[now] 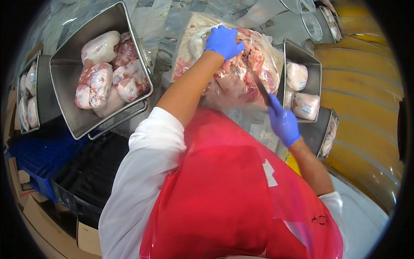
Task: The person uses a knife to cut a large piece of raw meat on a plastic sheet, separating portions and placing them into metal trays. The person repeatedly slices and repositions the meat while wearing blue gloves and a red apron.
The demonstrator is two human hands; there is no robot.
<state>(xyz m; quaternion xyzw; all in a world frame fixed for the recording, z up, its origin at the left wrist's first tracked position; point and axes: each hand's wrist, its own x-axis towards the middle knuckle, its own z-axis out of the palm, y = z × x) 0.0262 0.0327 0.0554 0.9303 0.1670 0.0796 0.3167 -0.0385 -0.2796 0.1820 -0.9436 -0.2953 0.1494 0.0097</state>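
In front of me lies a large pile of raw meat (233, 80), partly wrapped in clear plastic, on a pale board (194, 30). My right hand (283, 123), in a blue glove, is wrapped round the handle of a knife (261, 88). The blade points up and left, and its far end reaches the meat. My left hand (224, 42), also gloved in blue, rests on the far side of the meat with its fingers bent over the edge. Whether those fingers grip meat or plastic is hard to make out.
At the left stands a big steel tub (69, 77) holding several plastic-wrapped meat pieces (98, 84). Another steel bin (317, 69) with wrapped pieces sits right of the board. Black and blue crates (32, 155) stand lower left. A yellow strip curtain (358, 82) hangs at the right.
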